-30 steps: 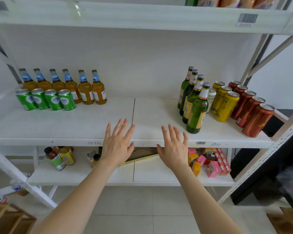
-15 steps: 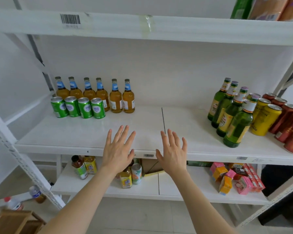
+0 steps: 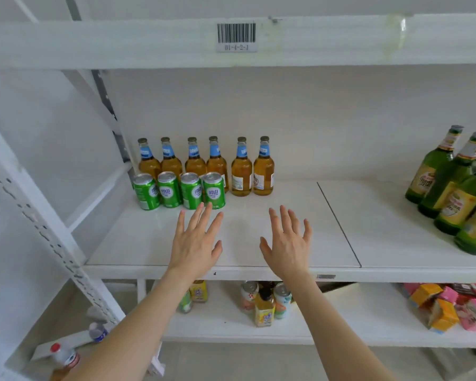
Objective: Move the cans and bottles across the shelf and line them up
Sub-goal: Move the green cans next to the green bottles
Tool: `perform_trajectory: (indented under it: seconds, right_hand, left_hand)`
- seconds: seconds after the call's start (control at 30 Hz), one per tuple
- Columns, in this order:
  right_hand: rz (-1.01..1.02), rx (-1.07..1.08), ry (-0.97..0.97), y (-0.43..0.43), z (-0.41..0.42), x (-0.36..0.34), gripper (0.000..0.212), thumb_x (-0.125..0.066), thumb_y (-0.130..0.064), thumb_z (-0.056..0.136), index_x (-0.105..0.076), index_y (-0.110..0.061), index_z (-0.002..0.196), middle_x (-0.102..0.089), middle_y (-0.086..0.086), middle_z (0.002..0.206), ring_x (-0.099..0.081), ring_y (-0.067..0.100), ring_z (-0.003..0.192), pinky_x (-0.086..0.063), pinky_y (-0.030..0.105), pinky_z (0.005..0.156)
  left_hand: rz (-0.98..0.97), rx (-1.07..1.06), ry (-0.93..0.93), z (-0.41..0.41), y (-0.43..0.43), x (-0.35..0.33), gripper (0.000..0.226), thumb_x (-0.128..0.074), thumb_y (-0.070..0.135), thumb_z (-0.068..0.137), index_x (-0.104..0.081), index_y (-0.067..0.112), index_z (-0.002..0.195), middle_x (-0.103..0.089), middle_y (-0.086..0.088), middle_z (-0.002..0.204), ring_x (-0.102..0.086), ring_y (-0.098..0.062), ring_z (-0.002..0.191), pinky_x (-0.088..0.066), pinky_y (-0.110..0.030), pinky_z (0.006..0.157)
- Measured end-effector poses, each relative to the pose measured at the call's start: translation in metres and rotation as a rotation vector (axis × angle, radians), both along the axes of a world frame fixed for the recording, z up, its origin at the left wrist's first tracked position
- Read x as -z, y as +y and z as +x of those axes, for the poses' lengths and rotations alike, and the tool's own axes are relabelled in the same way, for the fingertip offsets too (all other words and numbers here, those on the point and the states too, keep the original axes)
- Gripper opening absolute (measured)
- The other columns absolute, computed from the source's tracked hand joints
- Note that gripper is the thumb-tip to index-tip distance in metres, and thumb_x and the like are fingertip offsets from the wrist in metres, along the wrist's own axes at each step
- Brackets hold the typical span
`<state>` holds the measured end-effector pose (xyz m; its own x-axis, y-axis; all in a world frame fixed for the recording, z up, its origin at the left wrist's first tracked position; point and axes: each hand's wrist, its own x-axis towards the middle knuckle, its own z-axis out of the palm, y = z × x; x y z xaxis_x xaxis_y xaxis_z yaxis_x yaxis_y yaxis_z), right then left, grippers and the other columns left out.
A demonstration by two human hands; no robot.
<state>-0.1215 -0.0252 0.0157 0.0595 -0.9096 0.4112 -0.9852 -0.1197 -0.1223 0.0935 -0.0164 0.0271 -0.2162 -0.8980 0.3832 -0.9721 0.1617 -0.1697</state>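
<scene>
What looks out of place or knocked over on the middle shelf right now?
Nothing is tipped or spilled. The six amber bottles and four green cans stand upright in rows, though a gap splits the last two bottles off. Both hands, left and right, are empty.

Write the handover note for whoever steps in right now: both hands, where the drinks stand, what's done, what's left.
Left hand and right hand: open, empty, spread over the bare middle of the shelf.
Far left: four green cans in a row, six amber bottles lined up behind them.
Right edge: green bottles clustered, not in a neat row.
Nothing in hand. Left: carry drinks across and line them up.
</scene>
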Motion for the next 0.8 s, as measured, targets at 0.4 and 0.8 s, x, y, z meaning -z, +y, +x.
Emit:
perform_trajectory:
  seconds: [0.4, 0.8]
  right_hand:
    - [-0.013, 0.03, -0.049, -0.074, 0.117, 0.003, 0.07, -0.056, -0.047, 0.09, -0.031, -0.019, 0.148, -0.033, 0.01, 0.156, -0.03, 0.029, 0.144, -0.019, 0.054, 0.115]
    - [0.004, -0.024, -0.226, -0.183, 0.142, 0.039, 0.077, -0.056, -0.052, 0.087, -0.026, -0.018, 0.15, -0.035, 0.003, 0.155, -0.031, 0.023, 0.141, -0.021, 0.048, 0.115]
  left_hand:
    - [-0.025, 0.013, 0.018, 0.111, -0.084, -0.005, 0.07, -0.063, 0.044, 0.087, -0.04, 0.02, 0.148, -0.036, -0.015, 0.155, -0.03, -0.033, 0.145, -0.021, -0.06, 0.115]
    - [-0.034, 0.061, 0.175, 0.142, -0.192, 0.023, 0.086, -0.064, 0.058, 0.08, -0.035, 0.016, 0.149, -0.04, -0.011, 0.153, -0.035, -0.03, 0.143, -0.023, -0.058, 0.116]
